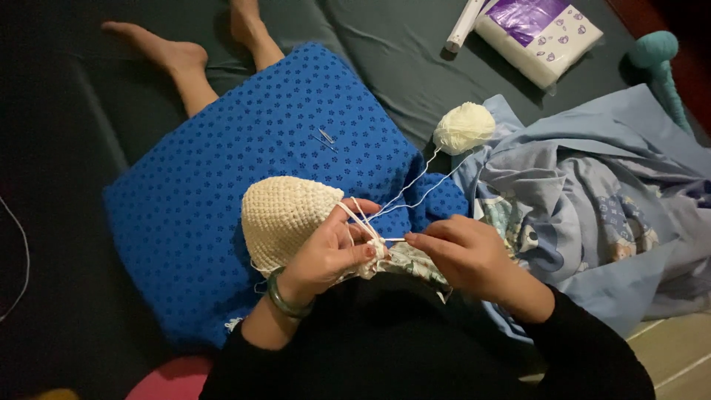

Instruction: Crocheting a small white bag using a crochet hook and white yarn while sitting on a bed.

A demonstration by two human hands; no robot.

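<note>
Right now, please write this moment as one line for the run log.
left hand: holds cream crochet piece, yarn over finger | right hand: holds hook | yarn ball: on sheet | lap: blue cloth

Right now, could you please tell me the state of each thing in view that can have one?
Left hand: fingers closed on the crocheted piece, strand looped over the forefinger.
Right hand: fingers pinched on the crochet hook.
Cream crocheted piece: domed, partly worked, still joined to the yarn.
Crochet hook: level, tip at the piece's edge.
Yarn ball: wound, strand paid out.
Tissue pack: looks closed.
Pins: lying loose on the blue cushion.
</note>
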